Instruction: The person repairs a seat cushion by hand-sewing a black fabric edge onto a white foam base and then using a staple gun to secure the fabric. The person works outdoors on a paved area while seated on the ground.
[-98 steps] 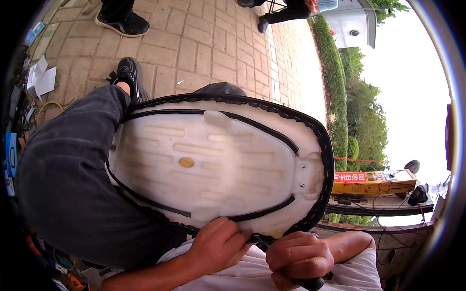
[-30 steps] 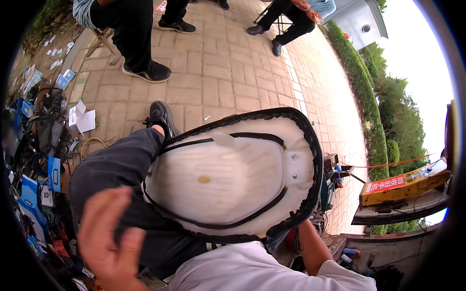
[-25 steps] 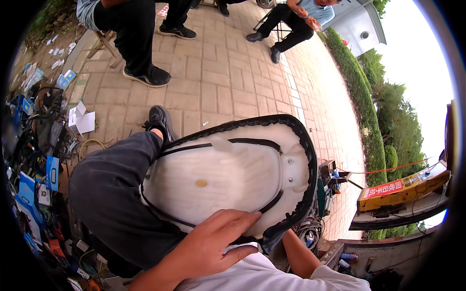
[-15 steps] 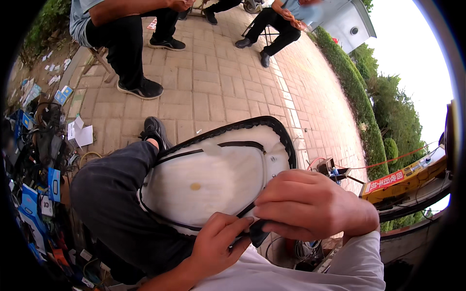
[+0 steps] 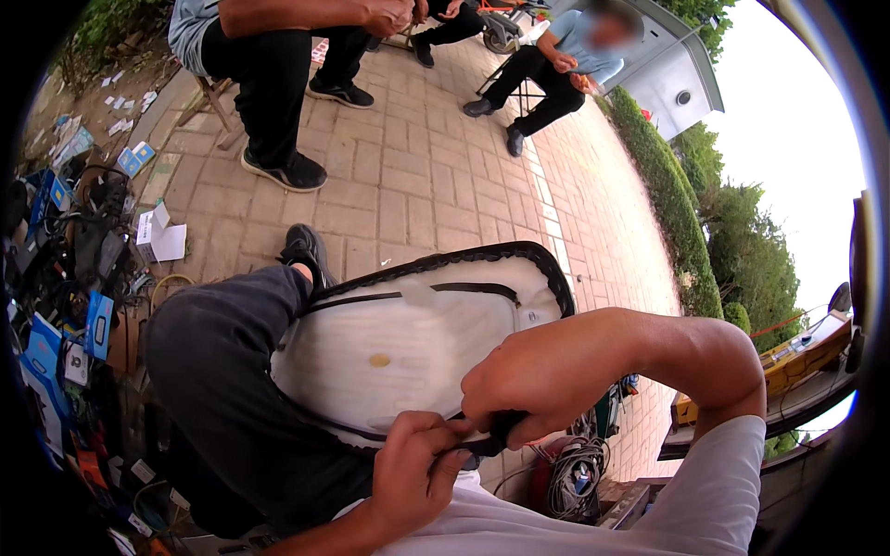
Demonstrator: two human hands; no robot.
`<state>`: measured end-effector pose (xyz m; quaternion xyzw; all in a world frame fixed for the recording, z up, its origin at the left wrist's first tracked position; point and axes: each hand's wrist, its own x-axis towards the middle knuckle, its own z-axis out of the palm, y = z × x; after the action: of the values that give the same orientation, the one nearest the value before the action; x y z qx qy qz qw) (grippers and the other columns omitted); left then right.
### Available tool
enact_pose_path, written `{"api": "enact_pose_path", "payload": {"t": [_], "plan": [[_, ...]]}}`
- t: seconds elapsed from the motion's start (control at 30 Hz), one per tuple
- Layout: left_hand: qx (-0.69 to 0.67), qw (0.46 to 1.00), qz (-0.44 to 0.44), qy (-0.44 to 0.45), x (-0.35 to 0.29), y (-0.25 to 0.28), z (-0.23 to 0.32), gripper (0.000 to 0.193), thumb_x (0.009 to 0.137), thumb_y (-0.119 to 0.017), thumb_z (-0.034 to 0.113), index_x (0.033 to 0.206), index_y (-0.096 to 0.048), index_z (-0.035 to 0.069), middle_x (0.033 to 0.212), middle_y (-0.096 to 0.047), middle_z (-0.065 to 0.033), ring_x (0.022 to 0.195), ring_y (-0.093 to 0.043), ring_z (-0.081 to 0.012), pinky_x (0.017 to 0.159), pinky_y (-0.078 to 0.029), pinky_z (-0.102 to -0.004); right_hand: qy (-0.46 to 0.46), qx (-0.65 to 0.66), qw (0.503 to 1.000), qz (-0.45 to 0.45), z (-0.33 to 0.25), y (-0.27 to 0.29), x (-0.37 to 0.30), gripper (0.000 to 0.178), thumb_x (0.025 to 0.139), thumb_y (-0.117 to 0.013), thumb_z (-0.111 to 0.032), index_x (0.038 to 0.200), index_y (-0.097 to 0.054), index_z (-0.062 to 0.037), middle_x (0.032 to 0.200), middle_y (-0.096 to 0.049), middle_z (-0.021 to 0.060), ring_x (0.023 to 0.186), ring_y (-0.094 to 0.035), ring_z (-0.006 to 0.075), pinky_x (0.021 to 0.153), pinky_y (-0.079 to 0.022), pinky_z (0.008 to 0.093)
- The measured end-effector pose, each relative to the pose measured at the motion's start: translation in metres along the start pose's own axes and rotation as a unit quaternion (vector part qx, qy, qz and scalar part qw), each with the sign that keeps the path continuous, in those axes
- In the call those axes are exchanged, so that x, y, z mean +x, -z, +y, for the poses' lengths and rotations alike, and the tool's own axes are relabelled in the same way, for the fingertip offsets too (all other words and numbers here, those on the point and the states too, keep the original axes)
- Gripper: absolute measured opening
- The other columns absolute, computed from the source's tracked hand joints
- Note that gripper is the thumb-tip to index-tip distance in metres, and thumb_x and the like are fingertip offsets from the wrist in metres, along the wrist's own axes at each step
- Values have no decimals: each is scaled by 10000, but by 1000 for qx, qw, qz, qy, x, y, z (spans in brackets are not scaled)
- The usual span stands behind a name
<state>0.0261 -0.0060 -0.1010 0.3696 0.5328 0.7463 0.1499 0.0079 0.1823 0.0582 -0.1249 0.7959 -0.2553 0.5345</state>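
Note:
Across my lap lies a scooter seat, underside up, with an off-white plastic base [image 5: 348, 361] that has a yellowish spot near its middle. A black seat cover [image 5: 547, 266] wraps round the rim, its gathered edge folded over onto the base. My left hand [image 5: 413, 468] pinches the black cover at the edge closest to me, thumb against fingers. Just to its right, my right hand [image 5: 528, 380] is closed on a bunched dark part of the same cover, palm down with the wrist bent. Its fingertips are partly hidden beneath the hand.
On the left, a heap of cables, small boxes [image 5: 99, 324] and electronic parts covers the ground. A coiled cable [image 5: 577, 477] lies below my right forearm. A yellow case [image 5: 807, 366] stands at the right. Seated people [image 5: 269, 93] are across the brick paving [image 5: 408, 176].
My right hand has turned palm down and moved left and slightly lower, with its elbow swung outward. The left hand keeps its pinch on the cover. The view has shifted slightly.

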Motion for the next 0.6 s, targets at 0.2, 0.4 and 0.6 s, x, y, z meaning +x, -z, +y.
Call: {"api": "enact_pose_path", "payload": {"t": [0.2,0.4,0.6], "plan": [[-46,998,10,37,-13,-1,-6,210,861,-695,-7,1001,-539,11,897,-650,-136,757,-634,-260,647,-516,-340,51,112,986,109,3,-6,-1,190,907,-671,-192,902,-587,-21,778,-601,145,760,-605,365,656,-453,431],[-66,987,65,130,-16,-3,-2,158,930,-656,70,991,-525,5,857,-632,-137,711,-603,-241,637,-492,-330,-51,54,976,206,-15,-2,-6,194,886,-656,-200,898,-589,-19,772,-648,159,771,-626,390,682,-467,454],[-3,985,-30,170,-10,1,-1,244,939,-675,169,1021,-523,-4,809,-572,-82,682,-528,-185,640,-453,-307,-118,-51,963,239,-21,-19,-3,214,879,-652,-235,908,-606,-28,810,-669,163,805,-643,408,700,-492,488]]}}
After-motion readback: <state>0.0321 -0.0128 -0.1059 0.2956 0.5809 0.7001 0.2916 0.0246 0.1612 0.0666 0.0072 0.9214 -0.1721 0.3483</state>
